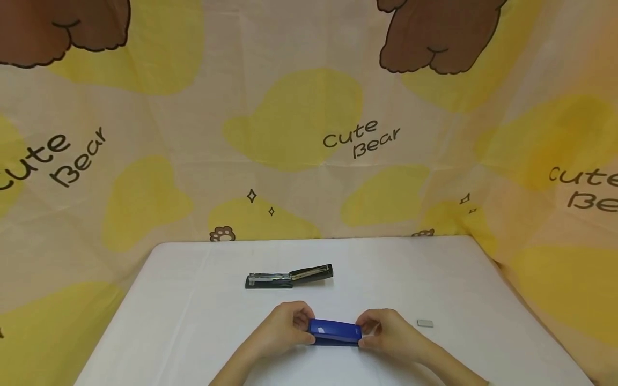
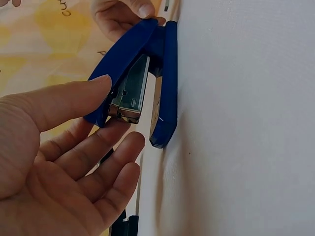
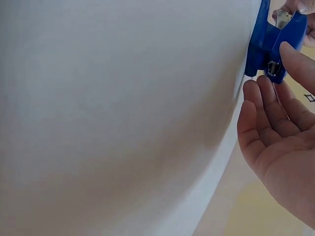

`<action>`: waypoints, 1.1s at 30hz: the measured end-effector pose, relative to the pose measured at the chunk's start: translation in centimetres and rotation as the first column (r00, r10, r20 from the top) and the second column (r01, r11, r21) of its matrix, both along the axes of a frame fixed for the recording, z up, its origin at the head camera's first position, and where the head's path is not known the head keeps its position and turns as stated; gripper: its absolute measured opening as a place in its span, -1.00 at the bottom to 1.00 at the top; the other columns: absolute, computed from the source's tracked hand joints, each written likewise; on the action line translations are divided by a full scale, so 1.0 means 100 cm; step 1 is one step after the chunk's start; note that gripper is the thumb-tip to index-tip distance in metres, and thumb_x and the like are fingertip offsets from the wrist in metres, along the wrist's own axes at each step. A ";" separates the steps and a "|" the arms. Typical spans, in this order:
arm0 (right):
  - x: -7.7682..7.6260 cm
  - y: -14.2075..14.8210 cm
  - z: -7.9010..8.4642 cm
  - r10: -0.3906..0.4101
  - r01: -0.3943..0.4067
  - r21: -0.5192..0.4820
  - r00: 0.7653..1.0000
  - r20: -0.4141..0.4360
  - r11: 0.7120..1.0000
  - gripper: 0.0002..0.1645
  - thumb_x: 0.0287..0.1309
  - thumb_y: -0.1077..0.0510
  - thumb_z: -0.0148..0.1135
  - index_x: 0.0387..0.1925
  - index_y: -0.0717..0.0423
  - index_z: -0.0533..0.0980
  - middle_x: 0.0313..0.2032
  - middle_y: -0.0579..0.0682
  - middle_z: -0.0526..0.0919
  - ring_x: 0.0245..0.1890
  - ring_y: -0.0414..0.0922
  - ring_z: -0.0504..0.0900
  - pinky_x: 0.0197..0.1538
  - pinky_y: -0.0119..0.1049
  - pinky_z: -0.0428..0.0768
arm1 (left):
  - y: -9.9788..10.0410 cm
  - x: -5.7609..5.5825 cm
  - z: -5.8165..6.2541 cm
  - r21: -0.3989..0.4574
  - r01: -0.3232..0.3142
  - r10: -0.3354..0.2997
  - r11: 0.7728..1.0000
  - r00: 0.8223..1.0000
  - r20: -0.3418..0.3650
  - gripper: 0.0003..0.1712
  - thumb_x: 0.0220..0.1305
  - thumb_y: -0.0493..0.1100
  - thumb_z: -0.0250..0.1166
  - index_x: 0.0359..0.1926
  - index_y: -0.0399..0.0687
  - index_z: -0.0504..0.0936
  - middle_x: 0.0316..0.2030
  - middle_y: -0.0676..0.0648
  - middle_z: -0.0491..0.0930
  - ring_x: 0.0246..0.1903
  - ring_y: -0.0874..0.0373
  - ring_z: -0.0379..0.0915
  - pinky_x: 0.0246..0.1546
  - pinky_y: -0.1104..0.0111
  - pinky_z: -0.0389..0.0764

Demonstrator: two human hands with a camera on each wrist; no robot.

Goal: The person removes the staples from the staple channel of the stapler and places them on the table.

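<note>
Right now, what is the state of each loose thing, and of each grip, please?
Blue stapler: front end apart from its base, held at both ends
Black stapler: cover swung open, metal rail showing
Small grey block: lying flat on the table, untouched
Left grip: holding the blue stapler's front end
Right grip: holding the blue stapler's rear end

Head view: your left hand (image 1: 282,329) and right hand (image 1: 390,333) hide both ends of the blue stapler (image 1: 335,331); your forearms (image 1: 235,364) exit at bottom. Grey block (image 1: 425,324): too small for you to identify. Printed bears (image 1: 441,35) cropped up top. Right wrist view clips your stapler's base at top.
</note>
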State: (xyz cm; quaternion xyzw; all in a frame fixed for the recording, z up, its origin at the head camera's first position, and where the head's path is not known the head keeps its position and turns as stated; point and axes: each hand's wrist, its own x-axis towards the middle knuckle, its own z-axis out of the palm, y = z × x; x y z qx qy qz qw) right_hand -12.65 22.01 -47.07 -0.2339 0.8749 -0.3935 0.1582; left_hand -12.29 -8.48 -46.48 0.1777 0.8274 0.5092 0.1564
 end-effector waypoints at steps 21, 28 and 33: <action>-0.007 -0.042 0.030 0.056 -0.058 -0.028 0.996 -0.063 0.998 -0.50 0.14 0.06 0.60 0.06 0.12 0.63 -0.01 -0.05 0.72 0.00 -0.08 0.64 0.04 -0.18 0.58 | -0.012 -0.001 -0.007 -0.133 -0.013 0.010 0.991 1.000 -0.023 -0.65 -0.05 -0.31 0.60 -0.17 -0.17 0.75 -0.46 0.06 0.54 -0.42 0.17 0.42 -0.35 0.32 0.42; -0.009 -0.057 0.023 0.063 -0.067 -0.084 0.997 -0.051 0.994 -0.53 0.12 0.08 0.60 0.03 0.11 0.64 -0.03 -0.07 0.72 -0.02 -0.11 0.61 0.03 -0.21 0.56 | -0.010 -0.001 -0.012 -0.147 -0.022 0.021 0.989 1.000 -0.007 -0.67 -0.06 -0.30 0.61 -0.20 -0.14 0.76 -0.51 0.08 0.51 -0.46 0.20 0.39 -0.39 0.35 0.38; -0.009 -0.065 0.018 0.053 -0.053 -0.097 0.999 -0.005 0.994 -0.54 0.10 0.10 0.62 0.03 0.06 0.65 -0.06 -0.14 0.69 -0.04 -0.10 0.59 0.00 -0.26 0.55 | -0.008 0.000 -0.013 -0.143 -0.033 0.033 0.989 0.999 0.000 -0.70 -0.07 -0.33 0.61 -0.25 -0.15 0.77 -0.55 0.08 0.50 -0.49 0.20 0.37 -0.42 0.36 0.36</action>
